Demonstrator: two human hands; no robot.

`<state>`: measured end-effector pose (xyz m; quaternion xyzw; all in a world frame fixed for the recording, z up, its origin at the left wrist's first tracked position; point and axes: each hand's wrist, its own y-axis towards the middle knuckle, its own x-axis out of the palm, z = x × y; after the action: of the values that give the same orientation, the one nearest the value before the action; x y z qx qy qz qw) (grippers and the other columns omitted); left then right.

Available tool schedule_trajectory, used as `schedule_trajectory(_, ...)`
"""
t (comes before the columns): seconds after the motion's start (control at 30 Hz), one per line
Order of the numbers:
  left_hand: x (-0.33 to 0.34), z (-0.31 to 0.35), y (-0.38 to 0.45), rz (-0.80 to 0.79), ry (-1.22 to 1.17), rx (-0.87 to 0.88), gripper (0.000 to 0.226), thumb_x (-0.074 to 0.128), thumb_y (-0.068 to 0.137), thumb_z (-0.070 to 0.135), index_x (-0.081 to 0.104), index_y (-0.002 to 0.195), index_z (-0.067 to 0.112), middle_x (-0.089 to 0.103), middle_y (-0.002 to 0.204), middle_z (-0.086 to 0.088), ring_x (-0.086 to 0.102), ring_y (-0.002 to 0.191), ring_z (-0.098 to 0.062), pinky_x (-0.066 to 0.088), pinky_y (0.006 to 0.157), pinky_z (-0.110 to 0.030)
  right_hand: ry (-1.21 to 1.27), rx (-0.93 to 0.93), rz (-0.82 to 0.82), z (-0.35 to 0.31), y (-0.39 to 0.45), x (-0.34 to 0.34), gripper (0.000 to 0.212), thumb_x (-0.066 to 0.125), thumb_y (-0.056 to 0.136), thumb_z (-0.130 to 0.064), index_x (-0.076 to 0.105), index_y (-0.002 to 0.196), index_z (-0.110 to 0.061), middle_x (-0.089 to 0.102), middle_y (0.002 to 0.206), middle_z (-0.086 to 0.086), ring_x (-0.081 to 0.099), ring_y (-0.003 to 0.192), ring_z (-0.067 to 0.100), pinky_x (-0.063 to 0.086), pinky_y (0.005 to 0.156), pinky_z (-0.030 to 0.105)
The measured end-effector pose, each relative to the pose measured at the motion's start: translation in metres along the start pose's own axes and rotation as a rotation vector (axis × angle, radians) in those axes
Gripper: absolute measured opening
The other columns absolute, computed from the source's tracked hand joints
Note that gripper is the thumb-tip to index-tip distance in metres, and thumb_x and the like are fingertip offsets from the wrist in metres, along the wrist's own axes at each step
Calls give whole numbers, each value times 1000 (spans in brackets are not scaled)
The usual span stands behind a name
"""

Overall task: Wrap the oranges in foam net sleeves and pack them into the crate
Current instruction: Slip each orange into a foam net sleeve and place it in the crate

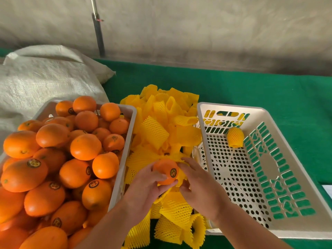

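My left hand (pixel 146 186) grips a bare orange (pixel 166 170) with a round sticker, above the heap of yellow foam net sleeves (pixel 161 130) between the two crates. My right hand (pixel 199 184) is right beside the orange and pinches a yellow sleeve (pixel 181 177) against it. A white crate (pixel 124 112) on the left is piled high with unwrapped oranges (pixel 53 159). The white perforated crate (pixel 269 177) on the right holds one orange wrapped in a yellow sleeve (pixel 235 137) at its far end.
A green cloth (pixel 233 87) covers the table. A white woven sack (pixel 45 76) lies behind the left crate. A dark pole (pixel 98 33) stands at the back against a grey wall. A white paper edge (pixel 327 190) shows at the far right.
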<state>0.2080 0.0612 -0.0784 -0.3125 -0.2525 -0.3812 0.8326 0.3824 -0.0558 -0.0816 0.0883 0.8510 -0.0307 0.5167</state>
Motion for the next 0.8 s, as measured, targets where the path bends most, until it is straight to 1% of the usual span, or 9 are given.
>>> schedule_trajectory(0.07,5,-3,0,80,266,-20,79,88,70,23,57,142,23,63,138,-6,67,122,-28,56,103,-49,19,1,21,0,0,-1,52,56,96,-32,42,146,-34,26,159,-19,63,83,8,55,66,24)
schedule_trajectory(0.13,8,-7,-1,115,538,17,69,89,73,38,58,134,45,68,127,14,68,115,-11,59,93,-32,22,9,34,0,0,-1,56,59,97,-30,40,149,-33,22,161,-20,64,85,8,57,68,28)
schedule_trajectory(0.17,8,-8,-2,119,602,55,65,88,75,42,59,132,47,68,124,20,67,114,-5,58,88,-26,18,11,40,0,0,-1,57,59,97,-31,39,150,-33,21,162,-20,64,86,9,58,69,29)
schedule_trajectory(0.23,6,-11,0,145,649,123,61,90,76,45,62,131,43,68,126,21,66,116,-2,57,86,-22,0,3,61,0,-1,0,56,56,97,-32,39,150,-32,19,162,-21,66,89,13,58,67,30)
schedule_trajectory(0.4,6,-10,3,242,698,165,57,93,73,43,67,124,38,72,119,19,69,111,-4,61,87,-27,4,-62,100,-2,-4,1,58,48,96,-36,34,153,-37,17,163,-24,69,92,18,60,67,31)
schedule_trajectory(0.53,5,-9,3,194,684,165,50,89,75,41,69,122,39,73,119,13,68,112,-7,60,88,-27,4,-94,111,-1,-4,3,62,48,98,-38,27,156,-41,12,165,-25,70,95,18,61,69,32)
schedule_trajectory(0.6,7,-8,1,140,676,149,47,83,79,35,67,122,46,71,122,14,65,115,-3,57,86,-23,14,-86,119,0,-5,4,60,47,98,-40,29,156,-40,13,165,-24,70,99,21,62,72,35)
schedule_trajectory(0.7,7,-9,-2,111,703,151,49,81,86,26,64,121,55,69,125,19,62,118,2,51,93,-27,10,-87,140,0,-6,3,56,47,98,-41,36,153,-34,17,165,-18,70,100,22,61,73,35)
schedule_trajectory(0.8,7,-10,-1,207,803,226,47,88,82,35,67,123,45,72,118,21,64,115,4,52,92,-23,40,-90,180,-2,-4,-1,51,51,99,-33,43,149,-26,22,164,-12,69,95,20,60,73,34)
